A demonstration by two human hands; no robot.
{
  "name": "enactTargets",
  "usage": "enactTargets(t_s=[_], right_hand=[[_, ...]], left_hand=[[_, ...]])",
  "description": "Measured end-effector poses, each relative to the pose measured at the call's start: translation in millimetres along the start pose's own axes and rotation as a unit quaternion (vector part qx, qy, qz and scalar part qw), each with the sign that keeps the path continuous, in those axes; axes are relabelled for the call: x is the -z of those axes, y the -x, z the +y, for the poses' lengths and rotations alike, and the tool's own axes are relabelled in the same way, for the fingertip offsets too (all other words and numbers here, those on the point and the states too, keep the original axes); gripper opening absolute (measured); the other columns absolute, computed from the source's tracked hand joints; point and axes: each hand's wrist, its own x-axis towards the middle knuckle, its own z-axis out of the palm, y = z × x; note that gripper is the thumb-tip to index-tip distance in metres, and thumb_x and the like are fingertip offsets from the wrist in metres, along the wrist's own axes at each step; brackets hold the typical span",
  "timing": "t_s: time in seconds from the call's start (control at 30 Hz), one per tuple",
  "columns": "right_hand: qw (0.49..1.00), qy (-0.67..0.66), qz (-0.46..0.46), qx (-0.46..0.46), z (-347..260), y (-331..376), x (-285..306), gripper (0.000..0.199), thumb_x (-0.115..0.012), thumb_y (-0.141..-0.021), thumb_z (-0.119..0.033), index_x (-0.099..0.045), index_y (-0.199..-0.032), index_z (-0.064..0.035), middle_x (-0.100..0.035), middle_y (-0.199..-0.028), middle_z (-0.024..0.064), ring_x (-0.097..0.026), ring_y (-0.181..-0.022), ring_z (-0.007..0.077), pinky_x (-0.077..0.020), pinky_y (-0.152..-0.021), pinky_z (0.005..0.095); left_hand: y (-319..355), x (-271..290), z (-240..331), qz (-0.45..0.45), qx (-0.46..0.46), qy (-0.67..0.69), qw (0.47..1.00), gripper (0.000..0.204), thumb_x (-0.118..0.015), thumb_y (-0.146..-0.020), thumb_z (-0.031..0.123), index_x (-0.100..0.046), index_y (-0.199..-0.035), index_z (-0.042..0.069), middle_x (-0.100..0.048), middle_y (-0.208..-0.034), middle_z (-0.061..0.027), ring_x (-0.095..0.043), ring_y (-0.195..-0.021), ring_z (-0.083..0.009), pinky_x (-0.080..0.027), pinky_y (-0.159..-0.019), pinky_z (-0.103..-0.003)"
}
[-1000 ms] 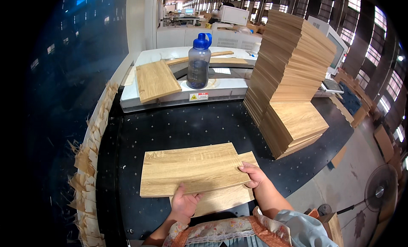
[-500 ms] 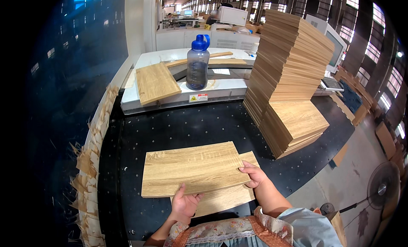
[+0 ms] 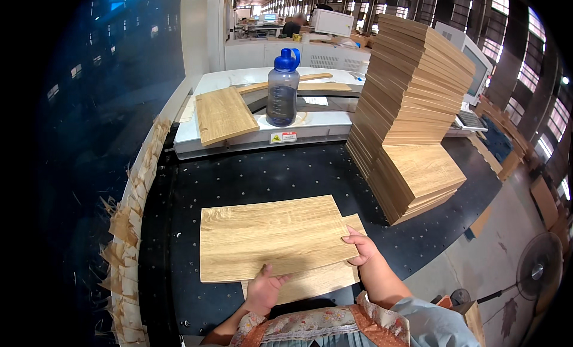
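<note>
Left hand: The left hand (image 3: 264, 290) is placed at the six o'clock edge of the top board (image 3: 271, 236). Its thumb is laid over the edge; its fingers are loosely bent, about half open. Whether the board is gripped there cannot be told.
Right hand: The three o'clock end is pinched by the right hand (image 3: 362, 245), with the thumb and fingers closed on it.
Top board: It is found up and to the left of the right fingers, toward nine o'clock. Its long side is pointed from nine to three, tipped up a little at three. Its middle is reached more nearly by the left hand.
Lower board: Another board (image 3: 316, 285) is partly hidden underneath, peeking out at five o'clock.
Black table: The dotted black table (image 3: 256, 174) is spread under both boards.
Board stack: A tall stack (image 3: 406, 102) is set between one and two o'clock.
White ledge: A loose board (image 3: 225, 115) is seen at eleven o'clock, and a blue-topped bottle (image 3: 282, 93) at twelve.
</note>
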Motion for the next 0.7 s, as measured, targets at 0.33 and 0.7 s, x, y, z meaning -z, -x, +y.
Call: enactTargets(t_s=[0.33, 0.7], right_hand=[[0.999, -0.027, -0.020, -0.012, -1.8, 1.7, -0.2, 0.065, -0.055, -0.075, 0.001, -0.032, -0.137, 0.0003, -0.048, -0.130, 0.0193, -0.051, -0.118, 0.0317, -0.0419, -0.099, 0.0427], [0.998, -0.005, -0.063, 0.003, 1.1, 4.0, -0.7, 0.071, -0.056, -0.075, 0.006, -0.028, -0.140, -0.0011, -0.045, -0.133, 0.0194, -0.049, -0.120, 0.0305, -0.0394, -0.101, 0.0422]], left_hand=[[7.5, 27.4, -18.4, 0.027, -0.030, -0.107, 0.993, 0.039, -0.051, -0.092, 0.015, -0.043, -0.128, 0.004, -0.052, -0.127, -0.0117, -0.049, -0.119, -0.0285, -0.039, -0.099, -0.049], [2.4, 66.5, -31.6, -0.078, -0.149, -0.068, 0.983, 0.053, -0.054, -0.088, 0.021, -0.036, -0.135, 0.004, -0.047, -0.133, -0.0101, -0.044, -0.122, -0.0276, -0.030, -0.105, -0.044]])
